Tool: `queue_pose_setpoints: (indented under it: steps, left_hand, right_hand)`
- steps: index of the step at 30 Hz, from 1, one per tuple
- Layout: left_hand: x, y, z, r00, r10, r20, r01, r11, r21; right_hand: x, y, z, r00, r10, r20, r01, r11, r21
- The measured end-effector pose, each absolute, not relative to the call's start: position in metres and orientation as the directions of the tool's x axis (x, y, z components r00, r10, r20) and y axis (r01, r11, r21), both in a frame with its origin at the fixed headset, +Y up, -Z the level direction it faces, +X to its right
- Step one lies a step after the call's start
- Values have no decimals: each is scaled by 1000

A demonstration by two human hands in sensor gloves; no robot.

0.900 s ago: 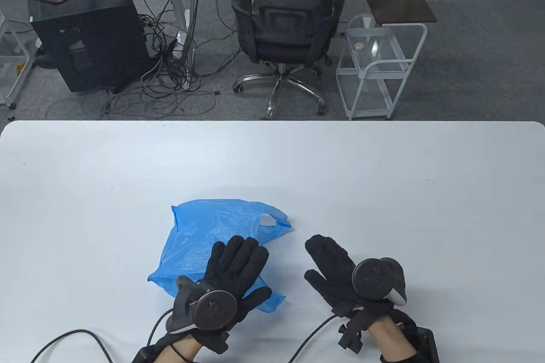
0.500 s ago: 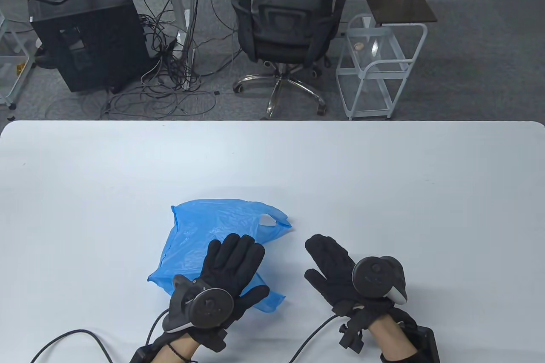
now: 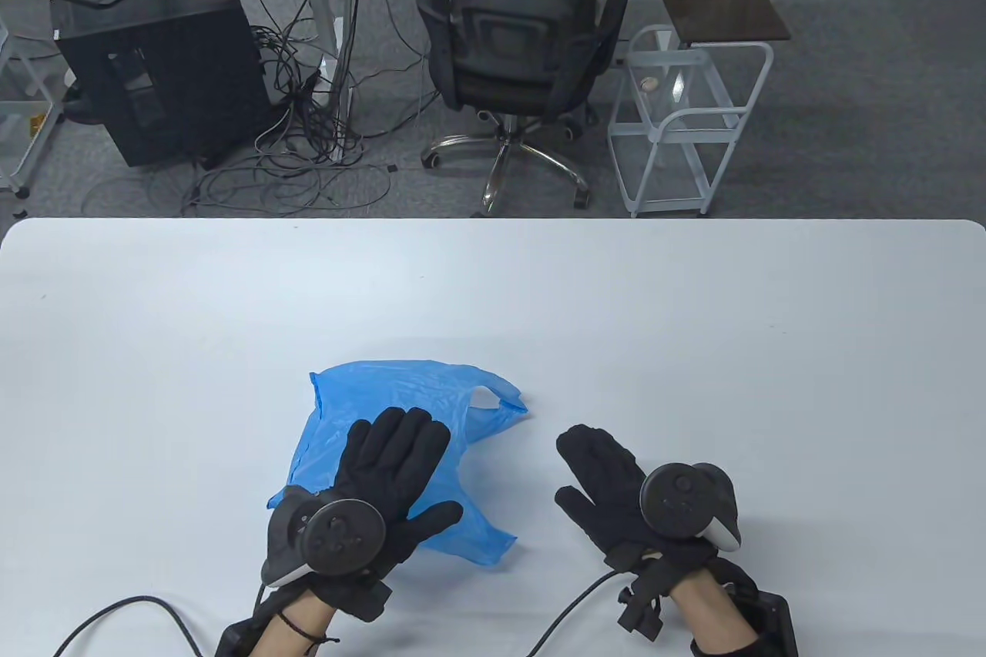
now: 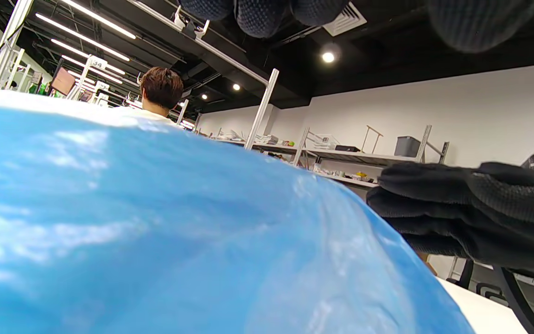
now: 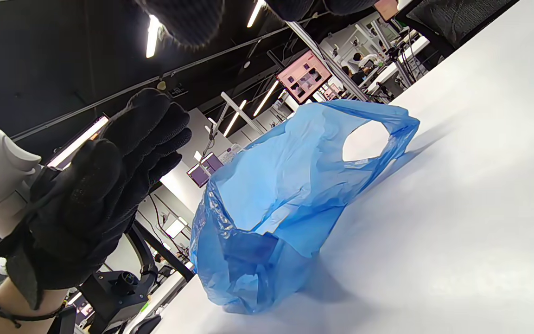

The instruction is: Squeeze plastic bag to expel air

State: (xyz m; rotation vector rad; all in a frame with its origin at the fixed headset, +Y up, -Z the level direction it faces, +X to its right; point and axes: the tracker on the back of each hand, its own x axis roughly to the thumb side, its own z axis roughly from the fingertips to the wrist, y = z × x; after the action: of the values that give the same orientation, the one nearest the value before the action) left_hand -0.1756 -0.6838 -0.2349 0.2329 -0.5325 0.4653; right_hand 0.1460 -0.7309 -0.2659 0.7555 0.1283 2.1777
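Bare table (image 3: 693, 318) beyond and right of bag (image 3: 400, 395); hands' cables (image 3: 139, 607) trail near edge.

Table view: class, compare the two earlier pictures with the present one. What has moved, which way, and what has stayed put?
The left hand has slid to the view's left and slightly toward the person, over the blue plastic bag. In the right wrist view it is raised, flat and open, above the puffy bag, not gripping it. The right hand hardly shifted, open beside the bag on the table. The bag kept its place and shape.

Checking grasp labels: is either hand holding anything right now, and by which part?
Nothing is held. Left hand is flat and open above the blue bag, not touching; right hand open, beside it.
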Motion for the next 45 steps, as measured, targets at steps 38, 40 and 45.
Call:
queue_pose_setpoints:
  steps: [38, 40, 45]
  left_hand:
    - [-316, -725, -282, 896, 423, -136, -440, 806, -396]
    - [-315, -735, -285, 906, 393, -161, -422, 798, -429]
    - [-318, -754, -290, 902, 385, -197, -432, 774, -463]
  right_hand:
    - [159, -742, -276, -518, 766, 379, -658, -641, 395]
    - [160, -743, -276, -516, 774, 368, -664, -632, 399]
    - [161, -744, -277, -515, 781, 354, -664, -625, 411]
